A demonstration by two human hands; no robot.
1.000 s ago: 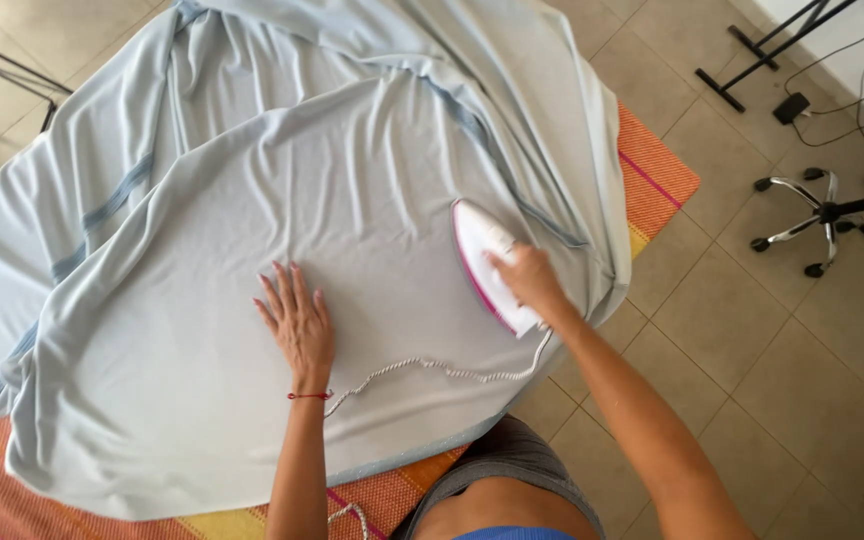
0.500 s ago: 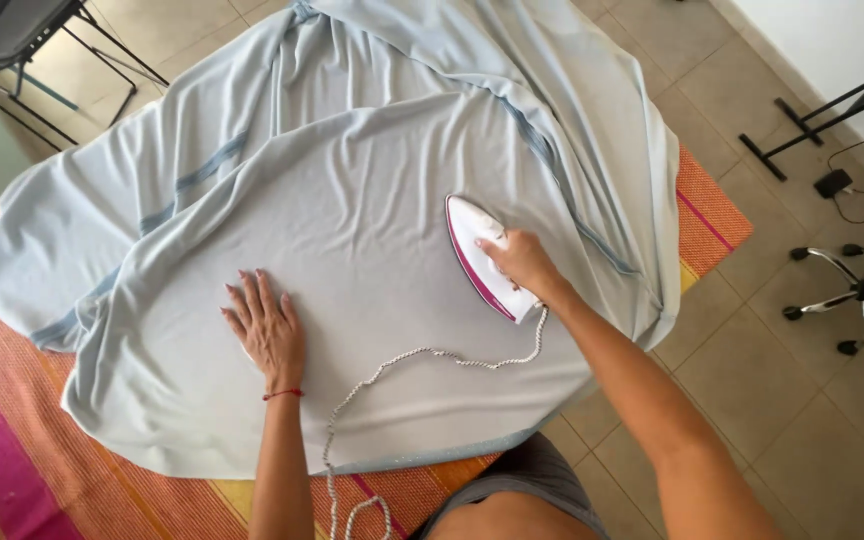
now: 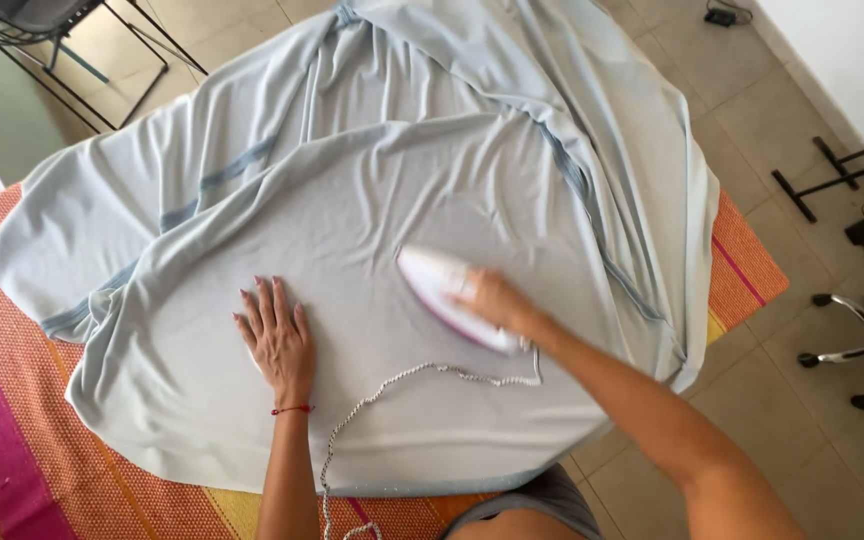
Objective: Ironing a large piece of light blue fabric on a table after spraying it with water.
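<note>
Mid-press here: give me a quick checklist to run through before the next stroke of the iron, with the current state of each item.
1. Right hand grips iron: ok.
2. Left hand flat on pale blue fabric, apart from the iron: ok.
3. Cord trails behind the iron, not under its sole: ok.
4. Fabric ahead of the iron's tip smooth: ok; folds lie further right.
5. Fabric over the striped cover: ok, though its far end hangs off.
6. Iron heat: cannot tell.

The iron (image 3: 452,297) looks blurry, and the right hand (image 3: 493,301) hides its handle. The big blue cloth (image 3: 352,200) covers most of the striped worktop (image 3: 22,440). The cord (image 3: 392,385) runs off the bottom edge.
</note>
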